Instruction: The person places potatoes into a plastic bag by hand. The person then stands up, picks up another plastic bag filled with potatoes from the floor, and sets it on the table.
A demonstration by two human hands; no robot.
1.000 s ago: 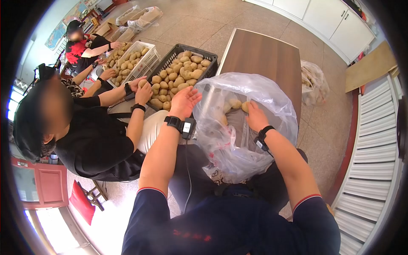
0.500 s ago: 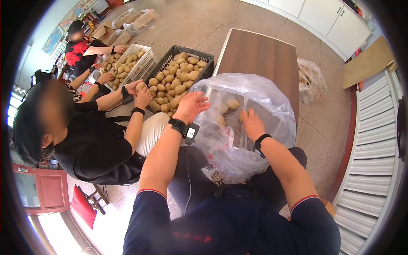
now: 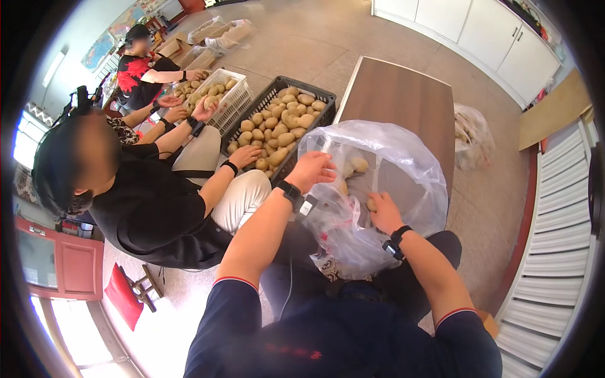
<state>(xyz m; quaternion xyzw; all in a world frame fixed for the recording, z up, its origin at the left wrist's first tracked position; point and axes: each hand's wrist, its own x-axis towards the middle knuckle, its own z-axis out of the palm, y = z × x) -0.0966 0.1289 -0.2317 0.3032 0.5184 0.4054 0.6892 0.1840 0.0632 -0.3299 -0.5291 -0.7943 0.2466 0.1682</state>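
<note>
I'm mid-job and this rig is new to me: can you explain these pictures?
There is no machine: these are a person's two bare hands, seen through one camera worn on that person's head. The left hand is open at the left rim of a large, translucent plastic bag. The right hand, in the bag's opening, holds a tan, oval potato. The bag covers the near end of a brown, rectangular, wood-grained table. Left of it stands a black, slatted plastic crate of tan potatoes.

Room inside open plastic bag [image 3: 413, 140]
</note>
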